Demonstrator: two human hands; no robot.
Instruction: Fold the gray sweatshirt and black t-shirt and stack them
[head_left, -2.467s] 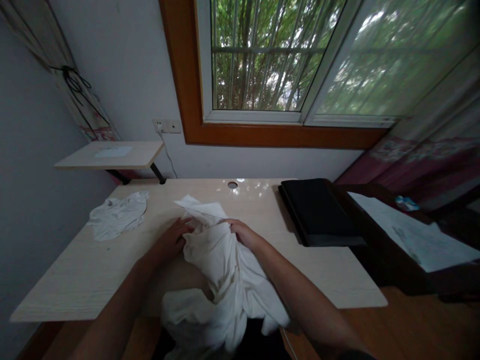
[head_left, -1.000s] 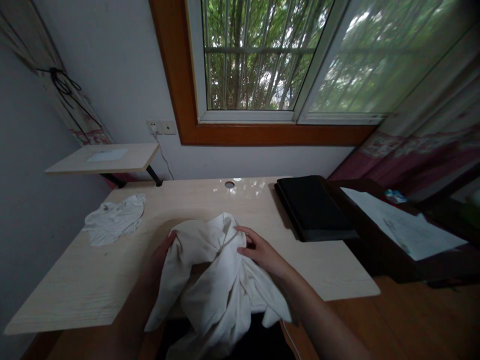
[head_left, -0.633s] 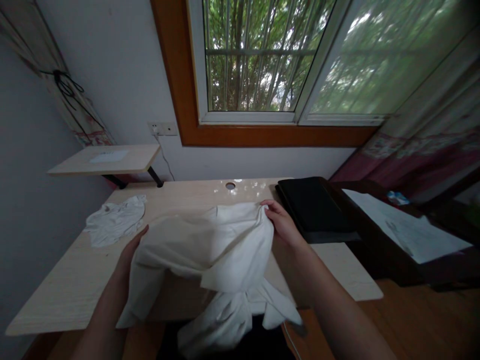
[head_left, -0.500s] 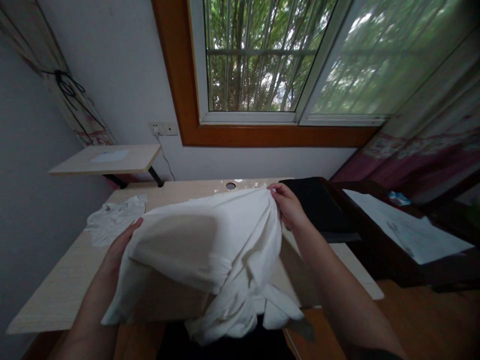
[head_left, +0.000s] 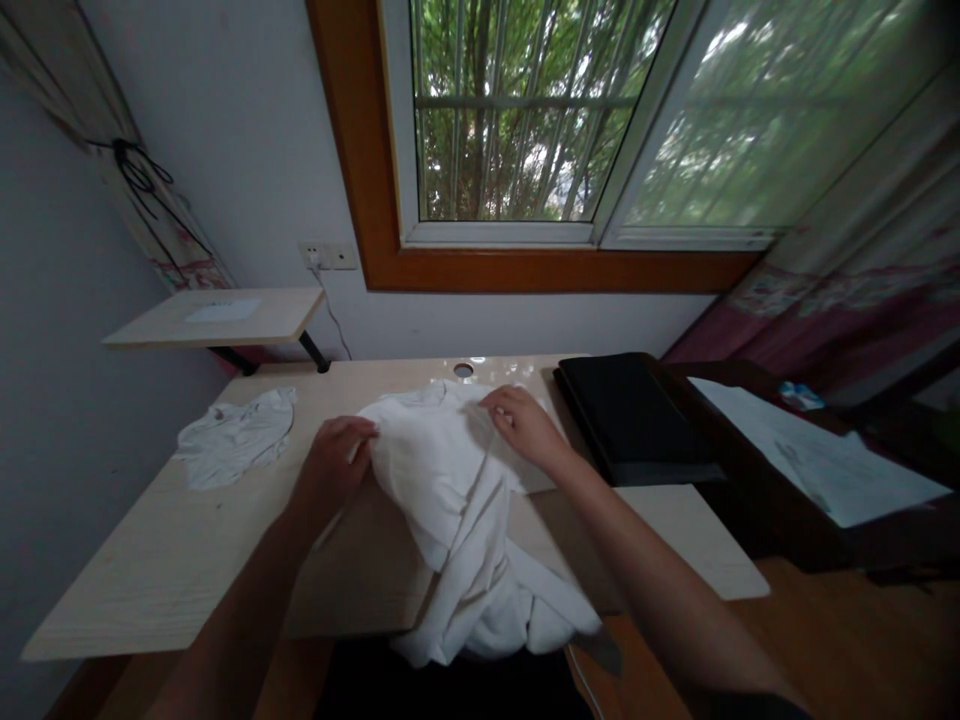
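Observation:
A crumpled white shirt (head_left: 439,450) lies over the middle of the desk (head_left: 247,540), its lower part bunched and hanging past the front edge toward my lap. What looks like its neckline is at the far end. My left hand (head_left: 334,460) pinches the shirt's left edge between thumb and fingers. On the other side, my right hand (head_left: 521,420) has its fingertips together on the cloth near the upper right. Folds hide much of the shirt's shape.
A small white cloth (head_left: 236,435) lies at the desk's left, below a raised shelf (head_left: 217,315). A black folder-like item (head_left: 637,415) rests at the right. Beyond it, a paper sheet (head_left: 810,450) lies on a dark surface. A window (head_left: 540,120) is ahead.
Both hands have moved inward, the left one far to the right. The shirt, stretched wide between them before, is now narrower and lower on the desk, uncovering the black item.

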